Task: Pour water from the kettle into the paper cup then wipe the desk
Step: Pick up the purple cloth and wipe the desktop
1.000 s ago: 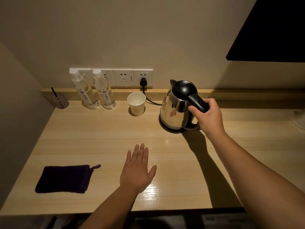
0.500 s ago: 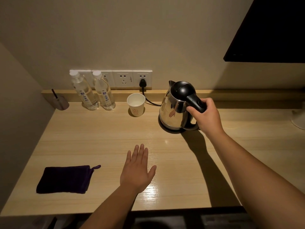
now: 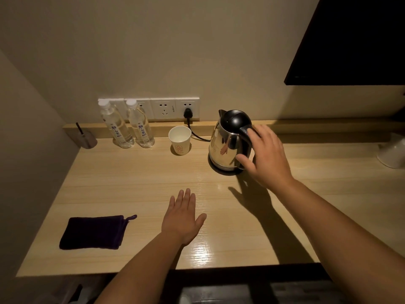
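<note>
The steel kettle (image 3: 228, 141) with a black lid stands on its base at the back of the wooden desk (image 3: 131, 183). My right hand (image 3: 266, 160) hovers beside its black handle with fingers spread, holding nothing. A white paper cup (image 3: 179, 140) stands upright just left of the kettle. My left hand (image 3: 182, 218) lies flat and open on the desk near the front. A dark purple cloth (image 3: 92, 232) lies folded at the front left.
Two water bottles (image 3: 129, 126) stand at the back left under a wall socket strip (image 3: 166, 108), where the kettle's cord is plugged in. A grey holder (image 3: 87, 139) sits in the far left corner. A white object (image 3: 392, 152) is at the right edge. A dark screen (image 3: 350, 40) hangs upper right.
My right hand has let go of the kettle handle and opened its fingers. The kettle stays on its base. My left hand has not moved.
</note>
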Available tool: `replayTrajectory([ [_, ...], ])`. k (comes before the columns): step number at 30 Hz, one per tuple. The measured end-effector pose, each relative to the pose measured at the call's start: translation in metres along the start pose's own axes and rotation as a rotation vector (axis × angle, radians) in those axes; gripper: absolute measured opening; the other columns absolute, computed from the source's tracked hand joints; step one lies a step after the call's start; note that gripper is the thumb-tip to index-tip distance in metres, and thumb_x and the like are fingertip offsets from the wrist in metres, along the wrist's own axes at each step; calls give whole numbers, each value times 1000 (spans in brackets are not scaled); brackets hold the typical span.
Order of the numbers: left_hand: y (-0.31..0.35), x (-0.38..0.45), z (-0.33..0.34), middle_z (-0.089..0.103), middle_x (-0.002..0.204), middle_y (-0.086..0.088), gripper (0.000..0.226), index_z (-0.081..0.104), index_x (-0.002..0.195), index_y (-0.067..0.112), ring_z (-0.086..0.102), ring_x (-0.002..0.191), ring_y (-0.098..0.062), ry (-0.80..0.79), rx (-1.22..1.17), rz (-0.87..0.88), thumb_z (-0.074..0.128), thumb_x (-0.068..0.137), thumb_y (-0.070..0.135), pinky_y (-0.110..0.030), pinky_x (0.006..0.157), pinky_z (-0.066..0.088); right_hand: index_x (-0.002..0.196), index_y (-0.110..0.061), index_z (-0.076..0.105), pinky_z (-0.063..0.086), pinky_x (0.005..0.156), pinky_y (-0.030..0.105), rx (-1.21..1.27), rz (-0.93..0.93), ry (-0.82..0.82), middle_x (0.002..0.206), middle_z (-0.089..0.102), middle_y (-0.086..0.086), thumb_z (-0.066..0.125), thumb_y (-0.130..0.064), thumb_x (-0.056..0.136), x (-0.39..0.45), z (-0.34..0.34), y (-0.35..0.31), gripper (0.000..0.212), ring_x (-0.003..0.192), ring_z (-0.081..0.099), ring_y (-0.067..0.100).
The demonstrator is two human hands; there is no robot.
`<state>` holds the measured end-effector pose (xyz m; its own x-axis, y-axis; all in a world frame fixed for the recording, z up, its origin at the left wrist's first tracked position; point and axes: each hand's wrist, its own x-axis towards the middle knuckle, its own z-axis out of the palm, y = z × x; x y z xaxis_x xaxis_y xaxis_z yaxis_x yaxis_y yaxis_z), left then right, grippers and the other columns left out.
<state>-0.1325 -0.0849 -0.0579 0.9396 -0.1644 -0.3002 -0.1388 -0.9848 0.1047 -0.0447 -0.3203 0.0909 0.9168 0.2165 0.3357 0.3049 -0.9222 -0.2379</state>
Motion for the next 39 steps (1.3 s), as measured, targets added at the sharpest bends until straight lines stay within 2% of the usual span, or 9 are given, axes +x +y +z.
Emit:
replayTrajectory([
  [4, 4, -4, -19, -10, 160, -7, 80, -4, 152, 12, -16, 145, -21, 52, -24, -13, 6, 92, 64, -41, 117, -9, 142, -14, 39, 8, 117, 45, -103, -165, -82, 151, 36, 9, 51, -49, 88, -25, 5, -23, 66, 144, 22, 29],
  [11, 13, -26, -45, -4, 161, -5, 82, 0, 153, 14, -8, 146, -22, 151, -32, -130, 14, 91, 67, -38, 117, -7, 150, -19, 22, 8, 119, 42, -63, -55, -436, 159, 21, 2, 42, -54, 94, -74, 49, -28, 69, 147, 9, 21],
  [18, 4, -61, -49, 7, 161, -8, 81, 8, 152, 11, 1, 147, -24, 178, -20, -176, 21, 92, 63, -40, 117, -3, 152, -21, 14, 6, 119, 45, -79, -93, -514, 161, 13, 2, 34, -62, 91, -93, 57, -43, 76, 148, 4, 22],
  [23, -21, -98, -46, 19, 158, -10, 78, 15, 151, 8, 12, 145, -26, 202, -17, -239, 23, 93, 61, -41, 118, 5, 151, -19, 17, 3, 118, 41, -58, -200, -523, 160, 16, 4, 34, -62, 91, -94, 59, -69, 76, 147, 6, 23],
  [26, -42, -120, -47, 30, 153, -10, 76, 23, 148, 8, 23, 141, -26, 240, -31, -302, 28, 93, 59, -40, 117, 11, 151, -19, 19, 4, 118, 41, -36, -264, -541, 160, 18, 4, 34, -62, 91, -92, 62, -98, 76, 147, 8, 23],
  [30, -77, -148, -49, 51, 132, -6, 65, 41, 135, 11, 44, 122, -23, 318, -41, -395, 38, 90, 57, -39, 111, 28, 151, -18, 19, 8, 118, 39, 8, -345, -573, 159, 20, 4, 35, -61, 91, -88, 70, -145, 75, 146, 13, 23],
  [32, -100, -163, -48, 55, 127, -8, 63, 43, 132, 9, 48, 118, -24, 337, -47, -451, 41, 89, 56, -39, 107, 33, 151, -18, 20, 9, 117, 38, 22, -393, -587, 159, 22, 4, 36, -60, 92, -86, 76, -175, 74, 146, 16, 23],
  [35, -137, -186, -41, 50, 136, -11, 70, 39, 139, 7, 43, 126, -27, 335, -95, -528, 41, 89, 55, -40, 109, 31, 149, -18, 24, 15, 117, 39, 35, -461, -601, 156, 28, 4, 38, -58, 92, -83, 88, -219, 72, 143, 23, 24],
  [39, -181, -216, -31, 51, 134, -9, 66, 40, 137, 10, 44, 123, -25, 355, -143, -604, 40, 89, 56, -41, 107, 32, 132, -20, 43, 36, 100, 34, 75, -564, -568, 129, 53, 2, 44, -57, 89, -84, 107, -272, 57, 114, 47, 20],
])
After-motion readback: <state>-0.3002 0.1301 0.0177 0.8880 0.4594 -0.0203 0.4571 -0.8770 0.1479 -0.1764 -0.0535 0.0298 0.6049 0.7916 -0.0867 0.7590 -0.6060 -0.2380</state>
